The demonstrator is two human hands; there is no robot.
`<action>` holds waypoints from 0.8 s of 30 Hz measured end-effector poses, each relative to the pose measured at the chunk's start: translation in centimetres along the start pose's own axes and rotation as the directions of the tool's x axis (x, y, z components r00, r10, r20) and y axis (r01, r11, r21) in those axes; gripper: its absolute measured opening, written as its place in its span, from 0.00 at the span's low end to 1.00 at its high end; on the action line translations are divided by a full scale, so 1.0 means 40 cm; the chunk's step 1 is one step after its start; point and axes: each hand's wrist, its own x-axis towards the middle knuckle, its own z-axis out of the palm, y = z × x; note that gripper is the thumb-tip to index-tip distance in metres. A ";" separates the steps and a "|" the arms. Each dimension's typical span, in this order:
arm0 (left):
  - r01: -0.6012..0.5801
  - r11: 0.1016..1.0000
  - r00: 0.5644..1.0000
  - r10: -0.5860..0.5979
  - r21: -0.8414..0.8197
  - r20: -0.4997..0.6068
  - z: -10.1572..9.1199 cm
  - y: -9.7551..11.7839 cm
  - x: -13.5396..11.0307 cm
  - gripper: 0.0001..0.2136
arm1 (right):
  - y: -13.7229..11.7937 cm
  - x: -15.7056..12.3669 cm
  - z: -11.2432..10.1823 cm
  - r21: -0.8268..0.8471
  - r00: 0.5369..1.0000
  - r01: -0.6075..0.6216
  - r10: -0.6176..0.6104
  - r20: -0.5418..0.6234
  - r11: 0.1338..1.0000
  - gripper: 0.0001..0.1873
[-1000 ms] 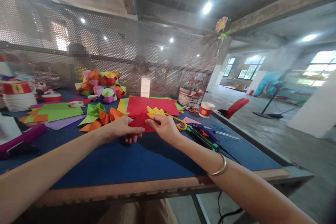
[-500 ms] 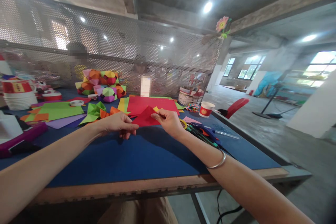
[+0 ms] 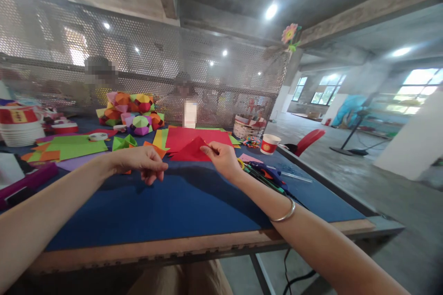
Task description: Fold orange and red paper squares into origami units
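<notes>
My right hand (image 3: pixel 223 160) pinches the right side of a folded piece of red paper (image 3: pixel 192 151) between thumb and forefinger. The paper rises to a peak and overlaps the red sheets (image 3: pixel 178 136) behind it. To the left of the paper and apart from it, my left hand (image 3: pixel 151 166) hovers over the blue tabletop (image 3: pixel 173 212) with its fingers curled and nothing visible in them. Behind my left wrist lie a folded green paper piece (image 3: pixel 122 143) and an orange piece (image 3: pixel 158 150).
Paper balls (image 3: pixel 141 124) and green sheets (image 3: pixel 83 147) occupy the left side, near stacked cups (image 3: pixel 21 131). A glue gun (image 3: pixel 268 170) lies right of my hand, with a paper cup (image 3: pixel 270 144) and a basket (image 3: pixel 244 126) beyond. A mesh partition (image 3: pixel 207 78) stands behind.
My left hand has moved left, away from the red paper's left corner. My right hand keeps its pinch on the paper. The view has shifted slightly.
</notes>
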 end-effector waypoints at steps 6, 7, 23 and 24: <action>-0.056 0.990 0.988 0.036 -0.130 -0.149 0.006 -0.004 0.006 0.31 | 0.007 -0.003 -0.014 -0.079 0.998 -0.001 -0.004 -0.058 0.997 0.30; -0.052 0.987 0.991 0.033 -0.150 -0.128 0.019 0.000 0.008 0.33 | 0.003 -0.009 -0.010 -0.093 0.998 0.010 -0.015 -0.053 0.996 0.28; -0.122 0.850 0.992 0.091 -0.513 -0.085 0.100 0.017 0.023 0.28 | -0.053 -0.065 0.031 -0.127 0.940 0.338 -0.330 0.083 0.933 0.13; -0.125 0.840 0.992 0.098 -0.529 -0.079 0.102 0.019 0.022 0.26 | -0.052 -0.066 0.031 -0.126 0.937 0.347 -0.339 0.082 0.929 0.13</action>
